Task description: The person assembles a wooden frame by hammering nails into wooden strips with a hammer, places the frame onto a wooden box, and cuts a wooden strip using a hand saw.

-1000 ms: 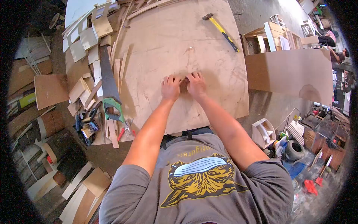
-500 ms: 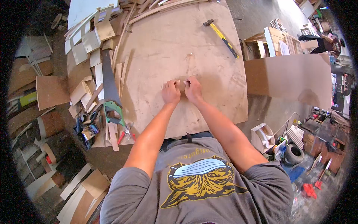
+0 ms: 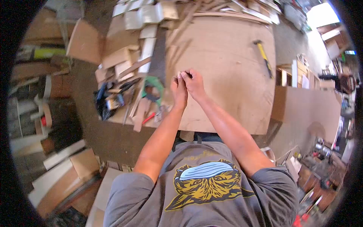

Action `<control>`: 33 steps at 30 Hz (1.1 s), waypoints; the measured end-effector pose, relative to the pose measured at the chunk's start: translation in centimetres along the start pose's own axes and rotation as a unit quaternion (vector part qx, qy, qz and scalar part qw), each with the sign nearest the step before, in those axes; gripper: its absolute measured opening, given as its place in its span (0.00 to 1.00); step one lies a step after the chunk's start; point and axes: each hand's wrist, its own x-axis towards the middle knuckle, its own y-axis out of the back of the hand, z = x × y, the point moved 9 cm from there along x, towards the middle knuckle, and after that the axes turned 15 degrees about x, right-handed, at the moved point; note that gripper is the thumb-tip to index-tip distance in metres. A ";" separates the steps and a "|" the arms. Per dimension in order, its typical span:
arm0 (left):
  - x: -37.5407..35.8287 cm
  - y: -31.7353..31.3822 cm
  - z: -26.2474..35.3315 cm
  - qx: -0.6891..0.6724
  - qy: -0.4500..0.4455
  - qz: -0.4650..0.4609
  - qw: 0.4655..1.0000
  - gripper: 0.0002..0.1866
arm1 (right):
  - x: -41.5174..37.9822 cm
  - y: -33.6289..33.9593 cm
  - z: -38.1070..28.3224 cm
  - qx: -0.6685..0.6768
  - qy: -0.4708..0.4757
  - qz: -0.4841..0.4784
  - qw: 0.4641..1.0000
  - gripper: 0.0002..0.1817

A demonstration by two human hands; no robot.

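Above the wooden board [image 3: 234,102], my left hand [image 3: 179,90] and my right hand [image 3: 194,85] meet at the fingertips. Both are closed in a pinch, and whatever sits between the fingers is too small to make out. A handsaw with a green handle [image 3: 152,90] lies left of my left hand, its blade partly blurred. Farther off to the right, a hammer with a yellow and black handle [image 3: 263,56] rests on the board. Red-handled pliers [image 3: 149,117] lie close to my left forearm.
Wood offcuts [image 3: 151,17] are heaped along the board's left and far sides. A black bag with small items [image 3: 104,100] sits at the left edge. Beyond the right edge stands a large brown panel [image 3: 308,113]. More scrap panels [image 3: 64,178] lean at lower left.
My hands have come together at the fingertips, where a small gap parted them before. The whole view has turned left, so the board and tools appear shifted to the right and blurred.
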 end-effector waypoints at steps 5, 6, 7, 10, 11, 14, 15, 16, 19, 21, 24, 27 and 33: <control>1.8 15.8 1.7 -0.003 -0.002 0.111 0.994 0.19 | -1.9 -16.8 0.1 0.021 0.040 -0.102 0.994 0.12; 2.2 19.1 1.9 -0.021 -0.014 0.137 0.990 0.18 | -2.6 -20.2 0.2 0.018 0.047 -0.119 0.992 0.11; 2.5 22.0 1.9 -0.040 -0.026 0.159 0.986 0.17 | -3.3 -23.3 0.6 0.006 0.043 -0.137 0.990 0.11; 3.4 31.5 1.2 0.013 -0.008 0.239 0.971 0.17 | -5.5 -32.2 2.3 -0.028 0.030 -0.167 0.985 0.12; 2.9 34.1 2.8 0.027 -0.009 0.263 0.964 0.19 | -5.6 -34.9 3.4 -0.071 0.041 -0.171 0.982 0.12; 4.5 41.5 0.8 0.112 -0.012 0.325 0.939 0.22 | -7.2 -41.5 2.4 -0.102 0.058 -0.208 0.971 0.11; 5.2 43.4 0.1 0.140 0.000 0.331 0.933 0.22 | -7.1 -43.3 3.5 -0.118 0.060 -0.213 0.968 0.11; 5.5 44.9 0.0 0.167 0.013 0.336 0.927 0.23 | -7.0 -44.6 4.2 -0.134 0.063 -0.218 0.965 0.10; 6.6 47.5 -0.2 0.232 0.031 0.311 0.921 0.23 | -6.8 -47.2 6.1 -0.214 0.063 -0.260 0.940 0.09; 7.2 48.7 -0.9 0.251 0.039 0.299 0.920 0.22 | -6.9 -47.6 6.2 -0.227 0.081 -0.254 0.937 0.09; 7.7 48.6 -1.8 0.233 0.040 0.295 0.926 0.21 | -6.8 -47.0 5.7 -0.212 0.088 -0.243 0.943 0.09; 6.7 46.8 0.9 0.201 0.029 0.297 0.933 0.20 | -6.6 -45.7 4.5 -0.191 0.055 -0.234 0.952 0.09; 6.3 39.7 4.6 0.135 -0.028 0.262 0.955 0.19 | -5.6 -39.2 0.2 -0.164 0.086 -0.171 0.968 0.11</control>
